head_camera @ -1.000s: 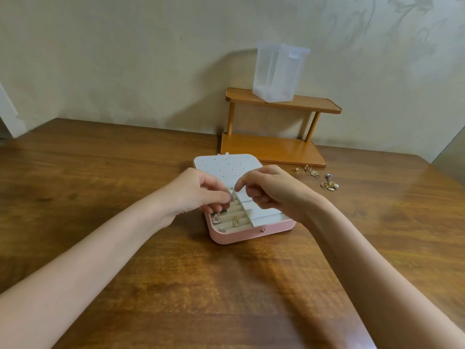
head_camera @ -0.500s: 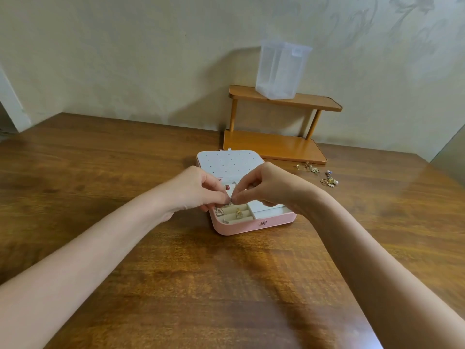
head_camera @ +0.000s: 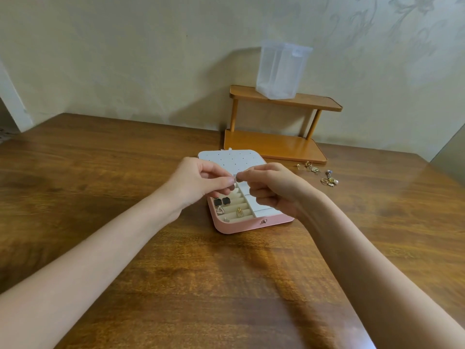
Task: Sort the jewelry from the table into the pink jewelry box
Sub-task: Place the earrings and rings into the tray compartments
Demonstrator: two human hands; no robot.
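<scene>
Two hands meet over the open box [head_camera: 241, 224], one small piece pinched between them. The left hand [head_camera: 198, 181] and right hand [head_camera: 270, 187] each hold the piece [head_camera: 235, 176] by thumb and forefinger, other fingers curled; the piece is too small to name. Just below the grip, the box's ridged rows hold two black squares [head_camera: 222, 201], one triangle earring [head_camera: 220, 210], one gold earring [head_camera: 239, 212] and one tiny stud [head_camera: 226, 219]. Behind the grip lies the dotted white lid [head_camera: 221, 158]. Left of the left hand, the surface [head_camera: 100, 172] runs bare to its edge. Right of the right hand, well apart, loose jewelry [head_camera: 319, 173] lies in two small clusters, count unclear. Beyond it stands one wooden shelf [head_camera: 274, 144] bearing one frosted container [head_camera: 281, 71].
</scene>
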